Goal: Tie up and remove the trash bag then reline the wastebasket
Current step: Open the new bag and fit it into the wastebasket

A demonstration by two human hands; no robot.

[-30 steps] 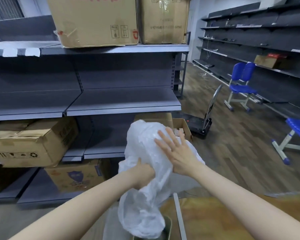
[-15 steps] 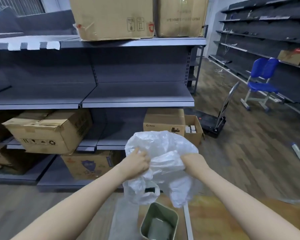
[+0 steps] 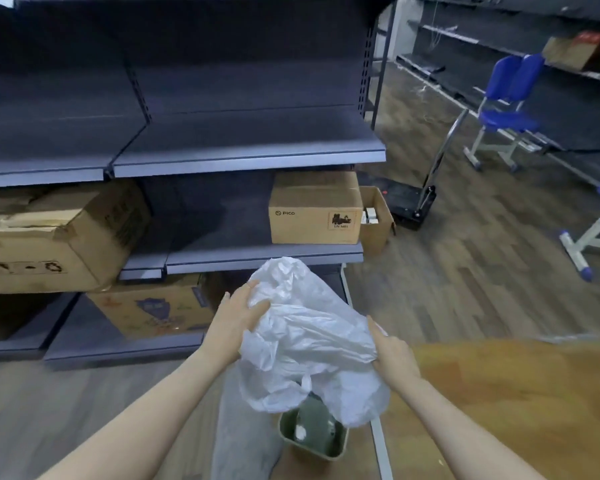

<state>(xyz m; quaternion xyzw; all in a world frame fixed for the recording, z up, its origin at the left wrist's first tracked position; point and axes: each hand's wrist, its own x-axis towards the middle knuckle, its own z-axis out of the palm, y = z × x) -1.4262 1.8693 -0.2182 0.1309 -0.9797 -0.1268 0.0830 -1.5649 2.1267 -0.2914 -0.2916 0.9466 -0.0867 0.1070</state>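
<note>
Grey wood-look floor (image 3: 465, 289) runs past dark metal shelves (image 3: 250, 157) that carry cardboard boxes (image 3: 314, 209) — one marked "Pico" on the middle tier, larger worn ones to the left. Blue chairs (image 3: 510, 109) stand well back on the right, near a black cart (image 3: 409, 202), and a brown tabletop (image 3: 516, 393) fills the lower right corner. Both hands are raised over the bin (image 3: 314, 439), a small green one standing on the floor by the table's edge. The left hand (image 3: 238, 318) lies against the upper left of the bag (image 3: 305, 337), fingers fairly straight with the thumb pressed into the film. The right hand (image 3: 392, 351) is closed on the bag's right side, plastic bunched in its grip. The bag is white, thin and crumpled, puffed up between the hands; its lower folds hang down to the bin's rim and hide part of the opening. Something small and pale lies inside the bin.
</note>
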